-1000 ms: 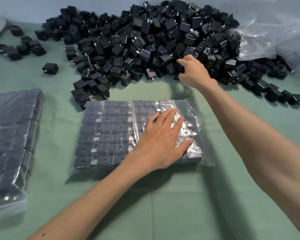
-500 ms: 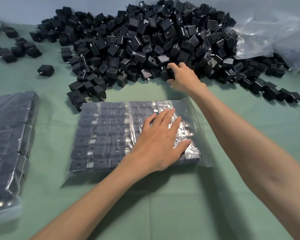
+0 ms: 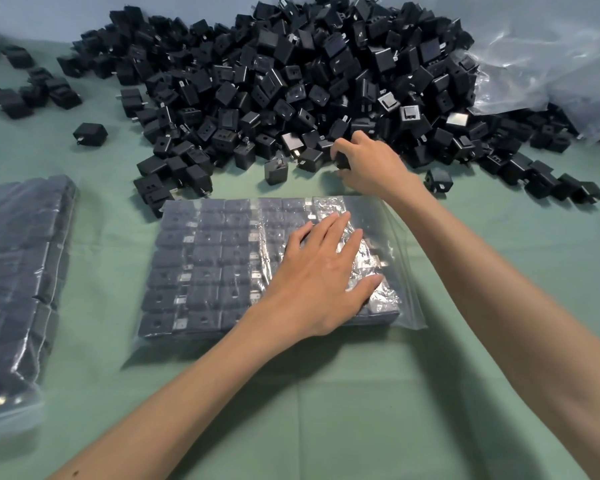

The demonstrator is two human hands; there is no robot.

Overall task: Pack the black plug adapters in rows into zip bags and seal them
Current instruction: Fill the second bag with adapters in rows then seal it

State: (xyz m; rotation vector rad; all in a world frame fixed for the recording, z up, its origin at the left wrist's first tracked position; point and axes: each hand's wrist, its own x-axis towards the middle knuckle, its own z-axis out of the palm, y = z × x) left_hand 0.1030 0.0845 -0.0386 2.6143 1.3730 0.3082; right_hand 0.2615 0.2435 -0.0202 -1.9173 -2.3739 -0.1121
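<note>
A clear zip bag [image 3: 208, 265] lies flat in the middle of the green table, filled with rows of black plug adapters. My left hand [image 3: 323, 275] rests flat on the bag's right part, fingers straight and spread. Behind the bag spreads a big heap of loose black plug adapters [image 3: 291, 77]. My right hand [image 3: 371, 164] is at the heap's near edge, just beyond the bag's far right corner, and its fingers curl round one black adapter [image 3: 342, 160].
A second filled zip bag [image 3: 18, 271] lies at the left edge. Crumpled clear plastic bags [image 3: 551, 60] sit at the back right. A few stray adapters [image 3: 90, 134] lie at the far left, and more trail to the right [image 3: 548, 181].
My right hand has drawn back from the heap toward the bag with an adapter in its fingers. My left hand has stayed flat on the bag.
</note>
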